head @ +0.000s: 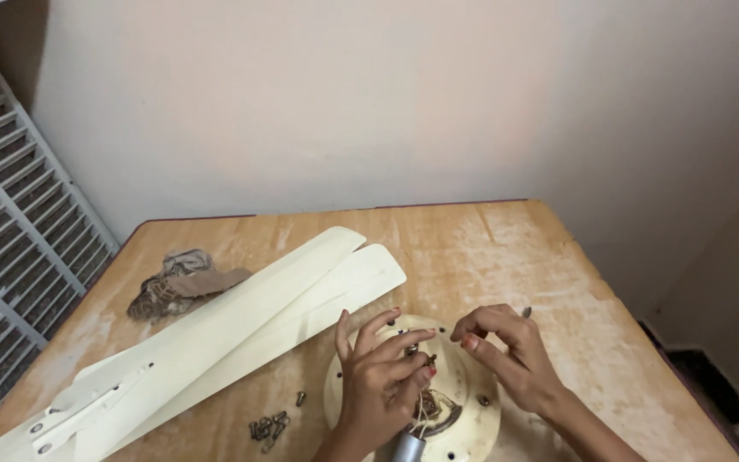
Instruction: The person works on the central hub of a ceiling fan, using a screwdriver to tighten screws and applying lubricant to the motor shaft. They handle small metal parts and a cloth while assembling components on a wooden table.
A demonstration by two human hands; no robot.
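Both hands are working over a cream fan motor [464, 411] at the table's [489, 248] near edge: the left hand [382, 376] is pinching a small screw [430, 359], the right hand [506, 355] is curling half-closed, apparently gripping a tool. Screws [268, 426], blades [215, 338] and a rag [177, 282] are lying beyond.

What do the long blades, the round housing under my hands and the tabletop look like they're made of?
Blades: probably painted sheet metal, cream, smooth with a faint sheen; plastic is possible.
Round housing: likely painted metal too, same cream coat, with screw holes.
Tabletop: wood or wood laminate, tan grain, worn in pale scuffed patches.
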